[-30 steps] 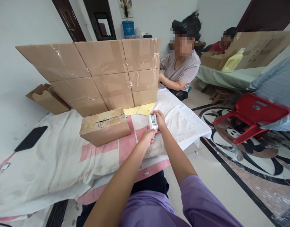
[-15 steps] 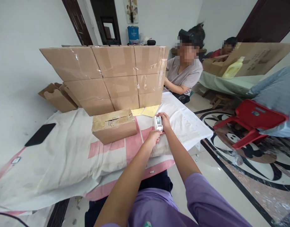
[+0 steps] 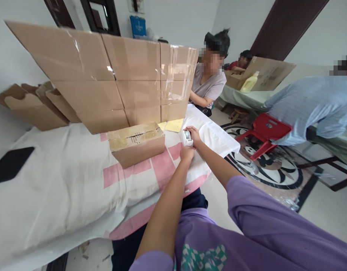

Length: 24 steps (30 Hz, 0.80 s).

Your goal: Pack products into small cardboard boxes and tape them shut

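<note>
A small white device with a little screen (image 3: 187,137) stands on the cloth-covered table (image 3: 63,188). My right hand (image 3: 194,134) is wrapped round its far side. My left hand (image 3: 187,153) is bunched against its near end, its fingers curled and touching the device. A small brown cardboard box (image 3: 136,143) lies on the cloth just left of both hands. Yellow sheets (image 3: 173,125) lie behind the device.
A wall of taped cardboard boxes (image 3: 116,79) stands at the back of the table, with folded cartons (image 3: 26,105) to its left. A black flat object (image 3: 9,169) lies at far left. A seated person (image 3: 208,81) is behind; another person (image 3: 309,105) bends over a red chair (image 3: 263,130).
The view has swung left and moved closer to the table. Both hands stay on the white device. A person in a blue shirt has come into view at the right.
</note>
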Motion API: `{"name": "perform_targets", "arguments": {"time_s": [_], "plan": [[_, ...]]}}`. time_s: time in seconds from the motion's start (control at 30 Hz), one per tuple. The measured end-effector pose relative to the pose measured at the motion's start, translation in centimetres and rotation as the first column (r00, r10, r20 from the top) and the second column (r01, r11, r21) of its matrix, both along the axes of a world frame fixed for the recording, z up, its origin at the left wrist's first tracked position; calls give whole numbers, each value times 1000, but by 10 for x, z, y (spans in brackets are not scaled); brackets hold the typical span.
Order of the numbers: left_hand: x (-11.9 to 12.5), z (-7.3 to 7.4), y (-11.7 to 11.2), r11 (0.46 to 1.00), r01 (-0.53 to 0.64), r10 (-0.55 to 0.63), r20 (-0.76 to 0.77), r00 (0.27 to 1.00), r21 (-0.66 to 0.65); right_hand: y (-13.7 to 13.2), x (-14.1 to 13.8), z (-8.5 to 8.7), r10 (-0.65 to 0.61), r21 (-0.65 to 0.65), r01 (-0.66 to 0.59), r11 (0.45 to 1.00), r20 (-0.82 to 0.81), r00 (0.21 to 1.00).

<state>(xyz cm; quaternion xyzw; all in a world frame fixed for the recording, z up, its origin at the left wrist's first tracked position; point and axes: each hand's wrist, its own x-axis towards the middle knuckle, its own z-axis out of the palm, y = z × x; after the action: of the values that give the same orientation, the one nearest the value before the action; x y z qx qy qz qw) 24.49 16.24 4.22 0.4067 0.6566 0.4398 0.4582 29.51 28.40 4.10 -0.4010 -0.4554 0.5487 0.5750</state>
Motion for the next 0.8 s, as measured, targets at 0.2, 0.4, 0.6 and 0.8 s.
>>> {"name": "perform_targets", "arguments": {"time_s": [0.2,0.4,0.6,0.8], "plan": [[3,-2,-26,986,-43,39,25,999,159,-10,-5,12,7,-21,-4,1000,109,994],[-36,0,-61,911,38,-120,177,977,410,-23,4,43,17,7,-18,1000,148,989],[-105,31,-88,841,-39,-98,222,970,540,-70,9,78,128,130,-175,976,310,942],[-138,56,-98,784,-125,18,178,984,608,-132,-24,117,207,332,-477,814,601,772]]}}
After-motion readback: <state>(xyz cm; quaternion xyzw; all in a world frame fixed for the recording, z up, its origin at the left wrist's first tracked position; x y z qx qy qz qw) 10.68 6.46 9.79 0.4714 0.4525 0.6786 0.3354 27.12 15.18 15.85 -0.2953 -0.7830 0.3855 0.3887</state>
